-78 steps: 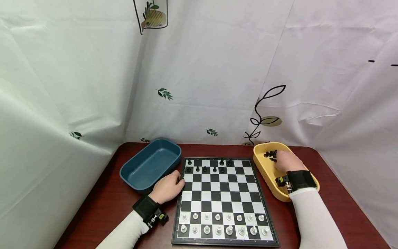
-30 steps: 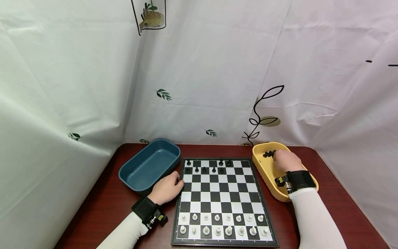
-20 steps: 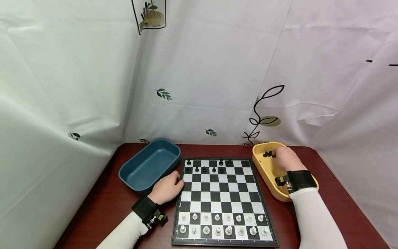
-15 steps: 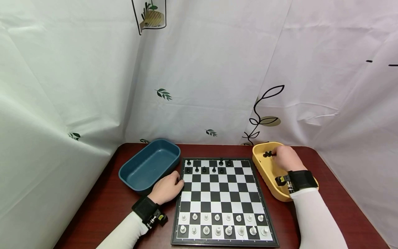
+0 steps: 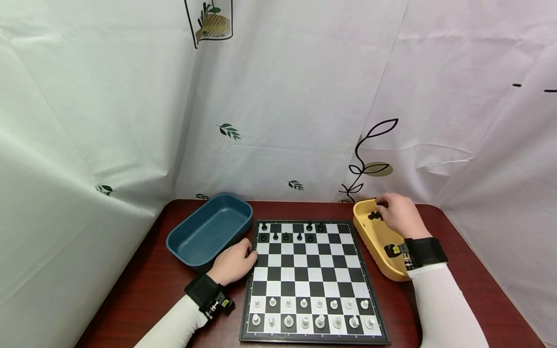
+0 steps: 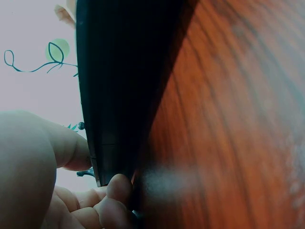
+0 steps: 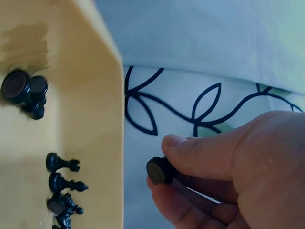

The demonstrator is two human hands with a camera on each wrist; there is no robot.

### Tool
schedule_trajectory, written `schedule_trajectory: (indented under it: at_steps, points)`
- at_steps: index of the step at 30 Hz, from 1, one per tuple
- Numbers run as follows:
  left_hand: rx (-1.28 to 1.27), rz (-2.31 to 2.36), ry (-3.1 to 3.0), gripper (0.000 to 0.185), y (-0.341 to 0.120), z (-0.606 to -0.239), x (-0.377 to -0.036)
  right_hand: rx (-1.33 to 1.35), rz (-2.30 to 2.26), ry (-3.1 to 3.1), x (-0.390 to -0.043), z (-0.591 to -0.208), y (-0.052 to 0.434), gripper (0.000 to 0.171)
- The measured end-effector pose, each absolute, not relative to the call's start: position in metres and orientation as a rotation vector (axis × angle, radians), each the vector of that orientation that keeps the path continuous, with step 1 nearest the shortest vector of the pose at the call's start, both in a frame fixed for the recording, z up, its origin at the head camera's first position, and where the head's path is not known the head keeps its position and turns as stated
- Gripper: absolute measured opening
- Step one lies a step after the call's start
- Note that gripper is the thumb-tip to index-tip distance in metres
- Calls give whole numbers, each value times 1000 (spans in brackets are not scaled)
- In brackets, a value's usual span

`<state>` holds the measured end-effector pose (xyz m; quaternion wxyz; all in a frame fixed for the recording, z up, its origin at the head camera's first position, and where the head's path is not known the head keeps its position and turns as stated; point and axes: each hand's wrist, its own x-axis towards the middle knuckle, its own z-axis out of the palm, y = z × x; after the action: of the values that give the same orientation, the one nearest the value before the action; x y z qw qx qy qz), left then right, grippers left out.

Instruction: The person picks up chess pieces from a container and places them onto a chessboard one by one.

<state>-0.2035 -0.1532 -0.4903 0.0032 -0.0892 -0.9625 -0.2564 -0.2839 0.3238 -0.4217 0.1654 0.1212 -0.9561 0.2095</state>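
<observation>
My left hand (image 5: pixel 232 263) grips the left edge of the chessboard (image 5: pixel 306 261), with the thumb over the top and curled fingers at the side in the left wrist view. Above the far end of the yellow tray (image 5: pixel 385 234) is my right hand (image 5: pixel 401 216). Between its thumb and fingers it pinches a black chess piece (image 7: pixel 162 171), base toward the camera; the rest of the piece is hidden by the hand. Several black chess pieces (image 7: pixel 64 182) lie in the tray. On the board, white pieces (image 5: pixel 320 321) fill the two near rows and several black pieces (image 5: pixel 285 237) stand in the two far rows.
An empty-looking blue tray (image 5: pixel 209 232) stands left of the board, close to the left hand. The dark red table (image 5: pixel 130 295) ends at a white patterned cloth (image 5: pixel 278 121) behind and on both sides.
My right hand has risen from inside the yellow tray toward its far end, now with a black chess piece pinched in it. The left hand has stayed on the board's edge.
</observation>
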Motion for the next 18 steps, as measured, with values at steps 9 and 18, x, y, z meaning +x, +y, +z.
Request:
schedule_trajectory:
  at_steps: [9, 18]
  points:
    - [-282, -811, -3012, 16, -154, -490, -204, 338, 570, -2656, -277, -411, 309, 12]
    - [-282, -809, -3015, 15, -153, -492, -204, 400, 657, -2552, -269, -400, 286, 12]
